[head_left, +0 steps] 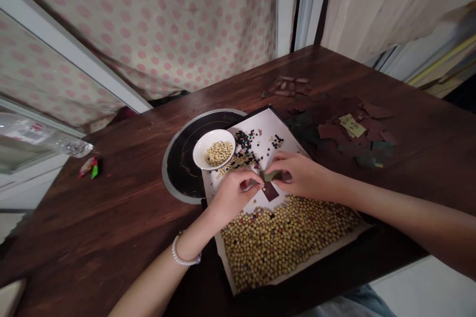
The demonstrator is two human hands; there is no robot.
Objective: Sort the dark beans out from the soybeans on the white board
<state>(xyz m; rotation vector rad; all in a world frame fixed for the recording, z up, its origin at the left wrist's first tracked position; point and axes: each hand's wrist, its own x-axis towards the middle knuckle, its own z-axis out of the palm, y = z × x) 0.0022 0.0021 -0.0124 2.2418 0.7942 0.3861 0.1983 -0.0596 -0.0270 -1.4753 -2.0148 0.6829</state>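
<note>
My right hand [295, 173] is closed in a pinch on a small olive-green piece of paper [274, 176], held over a white sheet. Close beside it, the fingertips of my left hand [238, 187] are pinched together by the paper's left end; what lies between them is too small to tell. Just below the fingertips is a dark reddish-brown square [271, 192]. Yellowish round beads or beans [282, 237] cover the near part of the white sheet [269, 126] in a dense layer. Farther up lie loose black and coloured ones [244, 141].
A white bowl [214, 149] of yellowish beans stands at the sheet's left edge, partly over a round black plate [182, 158]. Torn dark paper pieces [334, 131] are heaped at the right. A plastic bottle [44, 133] and a small red-green wrapper [88, 167] lie at the left.
</note>
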